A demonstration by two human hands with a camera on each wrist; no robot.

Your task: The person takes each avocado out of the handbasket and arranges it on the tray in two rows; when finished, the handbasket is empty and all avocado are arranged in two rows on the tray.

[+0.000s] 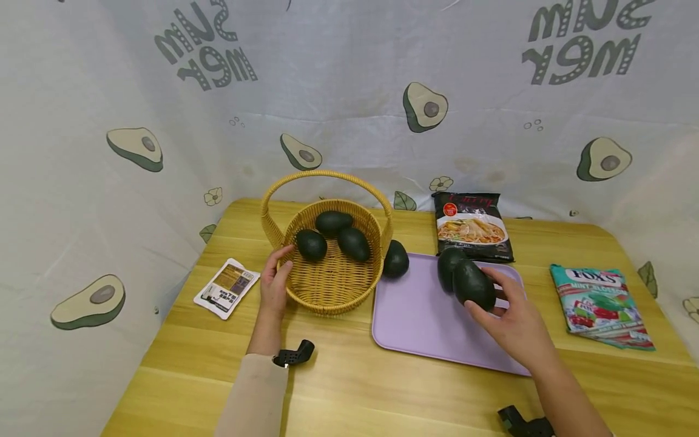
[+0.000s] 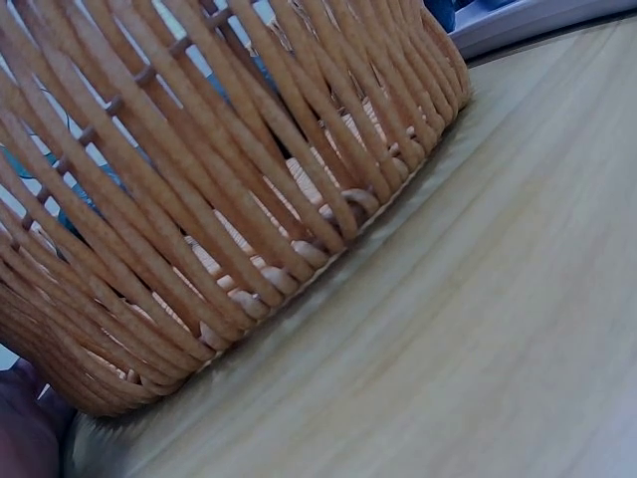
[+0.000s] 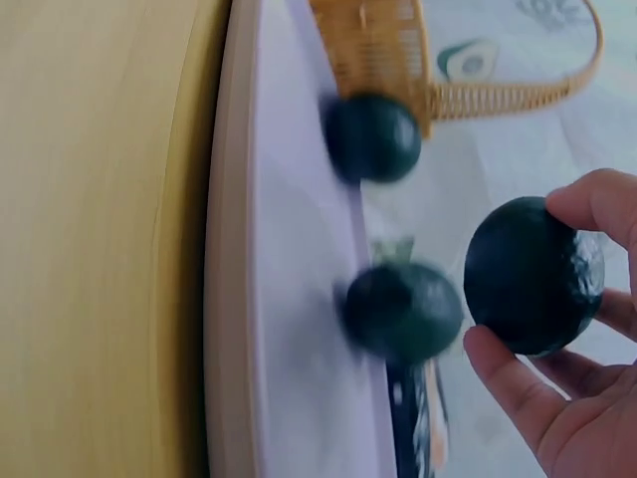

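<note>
My right hand [image 1: 510,318] pinches a dark green avocado [image 1: 474,286] between thumb and fingers, raised over the right part of the lilac tray [image 1: 420,321]. In the right wrist view the held avocado [image 3: 528,279] hangs clear above the tray. Another avocado [image 1: 448,267] rests on the tray, partly hidden behind it. A further avocado [image 1: 396,260] lies at the tray's left end, against the basket's side. My left hand [image 1: 275,282] grips the left rim of the yellow wicker basket [image 1: 333,300], which holds three avocados [image 1: 311,245]. In the left wrist view the basket's weave fills much of the picture.
A black noodle packet [image 1: 472,227] lies behind the tray. To the tray's right is a teal candy bag [image 1: 601,306]. A small white and brown packet [image 1: 226,288] lies left of the basket. The basket's tall handle [image 1: 327,173] arches above it. A printed curtain hangs behind the table.
</note>
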